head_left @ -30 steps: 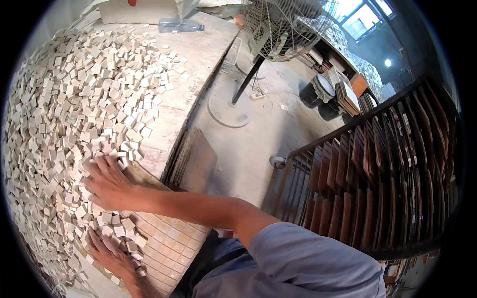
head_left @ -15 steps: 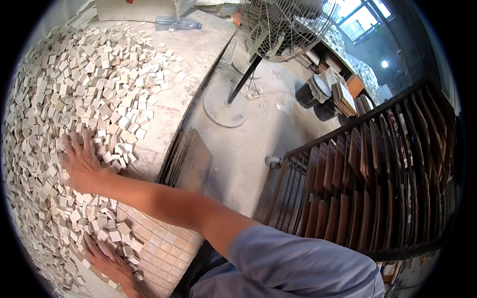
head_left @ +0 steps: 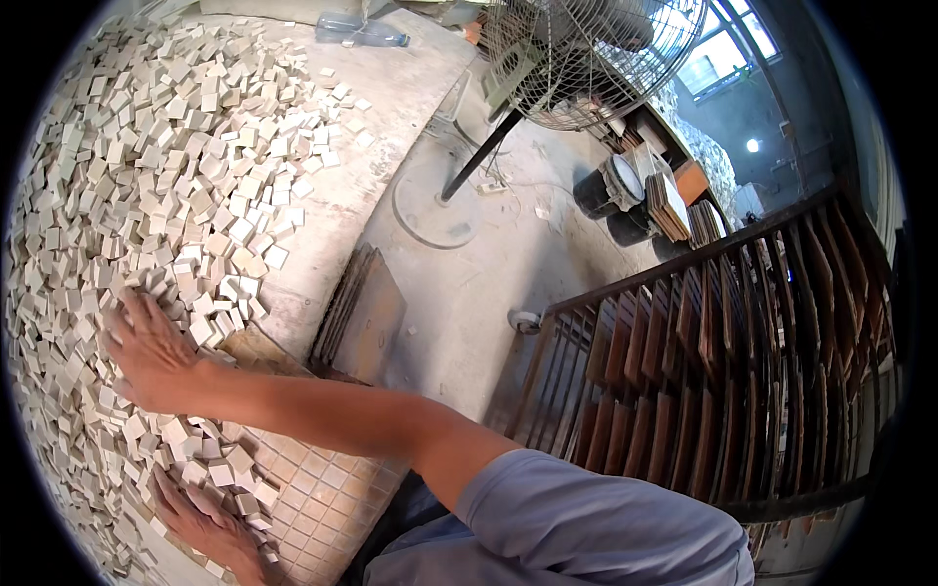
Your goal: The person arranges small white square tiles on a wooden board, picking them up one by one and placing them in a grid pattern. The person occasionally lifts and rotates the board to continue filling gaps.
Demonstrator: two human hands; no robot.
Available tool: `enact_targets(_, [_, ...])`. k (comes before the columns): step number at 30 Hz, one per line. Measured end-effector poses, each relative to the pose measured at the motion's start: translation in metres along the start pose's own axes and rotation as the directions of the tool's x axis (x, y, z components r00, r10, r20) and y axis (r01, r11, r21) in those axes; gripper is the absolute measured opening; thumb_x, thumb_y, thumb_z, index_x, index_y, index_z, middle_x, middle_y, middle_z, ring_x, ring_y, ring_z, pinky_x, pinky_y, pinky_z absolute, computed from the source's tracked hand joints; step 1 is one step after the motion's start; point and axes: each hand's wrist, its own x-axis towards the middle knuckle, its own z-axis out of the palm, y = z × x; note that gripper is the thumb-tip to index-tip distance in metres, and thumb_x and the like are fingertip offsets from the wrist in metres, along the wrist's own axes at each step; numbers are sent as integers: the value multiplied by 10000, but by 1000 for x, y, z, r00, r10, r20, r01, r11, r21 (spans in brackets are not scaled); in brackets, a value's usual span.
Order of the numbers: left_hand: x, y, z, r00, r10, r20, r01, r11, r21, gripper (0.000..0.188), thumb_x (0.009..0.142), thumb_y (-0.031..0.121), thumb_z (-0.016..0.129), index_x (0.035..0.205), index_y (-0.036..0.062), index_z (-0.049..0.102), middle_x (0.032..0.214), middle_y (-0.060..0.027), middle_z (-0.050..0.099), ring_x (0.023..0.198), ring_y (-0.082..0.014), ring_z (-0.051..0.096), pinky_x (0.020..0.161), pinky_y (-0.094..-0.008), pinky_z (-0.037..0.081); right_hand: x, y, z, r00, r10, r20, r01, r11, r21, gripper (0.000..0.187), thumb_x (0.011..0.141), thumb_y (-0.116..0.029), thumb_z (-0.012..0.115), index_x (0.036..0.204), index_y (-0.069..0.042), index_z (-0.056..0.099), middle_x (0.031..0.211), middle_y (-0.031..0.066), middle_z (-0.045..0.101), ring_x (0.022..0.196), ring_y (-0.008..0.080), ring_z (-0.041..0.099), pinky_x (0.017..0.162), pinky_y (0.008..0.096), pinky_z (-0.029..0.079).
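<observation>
A wide heap of small square cream tiles point(head_left: 195, 186) covers the left of the worktable. My right hand point(head_left: 154, 359) rests palm down on the heap, its fingers spread among loose tiles. Nearer to me, my left hand point(head_left: 207, 525) lies along the near part of the heap with fingers stretched out; loose tiles touch its right side. Under my right forearm is a board with a grid of tiles point(head_left: 318, 493) set in rows. Loose tiles lie over the board's left part. Neither hand has a tile visibly gripped; the undersides of both are hidden.
A plastic bottle point(head_left: 362, 30) lies at the table's far end. Beyond the table edge stands a caged fan point(head_left: 586, 59) on a round base. Several thin boards point(head_left: 362, 308) lean by the table. On the right is a wheeled rack point(head_left: 674, 381) full of boards, with buckets point(head_left: 608, 186) behind.
My right hand has slid nearer to me across the heap, and more of the board's far edge now shows. The left hand has shifted only slightly. The view has tilted a little.
</observation>
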Motion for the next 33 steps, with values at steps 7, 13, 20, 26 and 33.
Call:
enact_targets(7, [-1,-7,6,999,1,-44,-1,1000,5,547,1065,363,378,1442,-14,502,1423,-247,513,1279,-422,507,1073,-512,378,-14,-13,-5,959,-47,278,58,998,-31,338,871,-170,560,1058,95,657,1434,321,430,1434,546,241,1204,667,113])
enact_targets(13, [-2,-20,10,996,54,-77,-54,999,4,563,1047,374,444,1436,-30,491,1405,-257,517,1267,-416,519,1058,-488,405,-58,-49,-16,967,-243,70,241,970,39,262,719,-176,630,562,31,659,1009,212,627,1102,351,460,1073,503,299])
enact_targets(20, [-16,-20,7,995,36,-90,-76,868,-490,597,1023,393,522,1425,-48,493,1419,-224,539,1335,-336,505,1085,-409,405,-112,-89,-28,938,-334,-91,330,942,-55,227,751,-176,623,709,35,692,1040,224,623,1231,372,474,1127,559,295])
enact_targets(26, [-30,-14,-35,986,159,60,-118,895,-431,562,1020,345,530,1431,-38,503,1475,-231,517,1428,-337,425,1184,-410,297,-149,-107,-62,956,-294,8,285,933,221,127,768,-120,663,696,-16,670,958,99,637,1247,352,520,1156,594,307])
enact_targets(33, [-88,7,-96,954,-185,-236,103,941,-322,431,1038,302,570,1255,-69,608,1216,-187,648,1111,-296,597,989,-404,463,-188,-77,-116,958,-159,-238,200,967,158,50,907,-72,636,925,-39,669,1100,101,679,1135,269,618,1109,515,398])
